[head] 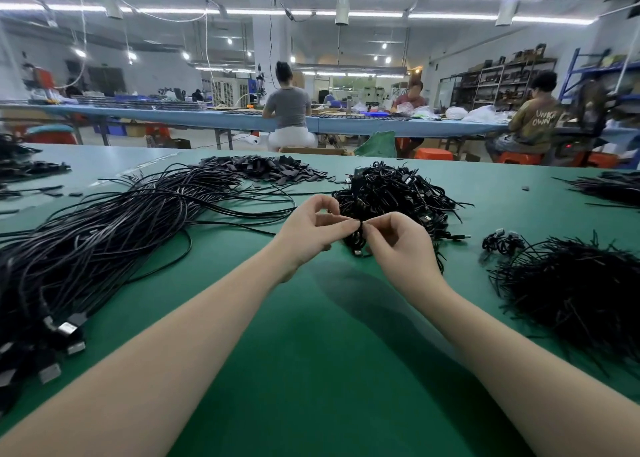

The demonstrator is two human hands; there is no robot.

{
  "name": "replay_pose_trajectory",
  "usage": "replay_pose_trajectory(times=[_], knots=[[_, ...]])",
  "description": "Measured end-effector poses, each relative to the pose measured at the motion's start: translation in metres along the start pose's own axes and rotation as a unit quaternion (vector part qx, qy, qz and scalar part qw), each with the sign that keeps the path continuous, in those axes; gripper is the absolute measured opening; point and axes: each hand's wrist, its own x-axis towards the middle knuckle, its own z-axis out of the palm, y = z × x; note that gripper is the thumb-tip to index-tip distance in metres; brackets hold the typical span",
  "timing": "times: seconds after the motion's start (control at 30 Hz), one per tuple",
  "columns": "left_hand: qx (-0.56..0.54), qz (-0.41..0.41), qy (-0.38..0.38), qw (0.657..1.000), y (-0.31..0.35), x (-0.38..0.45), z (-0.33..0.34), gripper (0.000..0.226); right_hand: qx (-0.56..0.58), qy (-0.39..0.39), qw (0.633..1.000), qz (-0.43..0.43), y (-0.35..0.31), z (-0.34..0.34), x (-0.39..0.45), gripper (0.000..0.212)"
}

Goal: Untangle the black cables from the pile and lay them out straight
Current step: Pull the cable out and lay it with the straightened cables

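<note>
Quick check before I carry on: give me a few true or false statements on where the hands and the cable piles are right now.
1. Both hands, left hand and right hand, pinch a small coiled cable bundle. True.
2. The long straightened cables lie to the person's right. False: they lie left.
3. The table surface is green. True.
4. The tangled pile sits nearer the person than the hands. False: it lies beyond them.

We saw a small coiled black cable raised just above the green table, right in front of a tangled pile of coiled black cables, while a long sheaf of straightened black cables lay stretched out at the left.
</note>
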Motion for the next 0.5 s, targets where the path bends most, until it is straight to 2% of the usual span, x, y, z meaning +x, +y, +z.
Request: replay_pose_trajectory(times=[0.17,0.27,0.37,0.43,0.5], knots=[[-0.006,-0.039,-0.015,0.999,0.001,-0.001,-0.002,0.030,-0.008,-0.021,1.000,0.008,-0.003,0.001,-0.001,0.012],[-0.018,-0.065,-0.001,0.998,0.003,-0.003,-0.001,0.028,-0.055,-0.029,0.998,0.001,-0.009,0.002,-0.002,0.015],[-0.020,-0.118,0.006,0.993,0.004,-0.005,0.000,0.014,-0.178,-0.024,0.981,-0.074,-0.015,0.003,-0.007,0.007],[-0.038,-0.141,-0.007,0.989,0.004,-0.006,0.002,0.016,-0.284,0.000,0.943,-0.175,-0.016,0.002,-0.011,0.005],[-0.049,-0.137,-0.031,0.989,0.003,-0.007,0.002,0.024,-0.280,0.010,0.941,-0.191,-0.015,0.000,-0.012,0.008]])
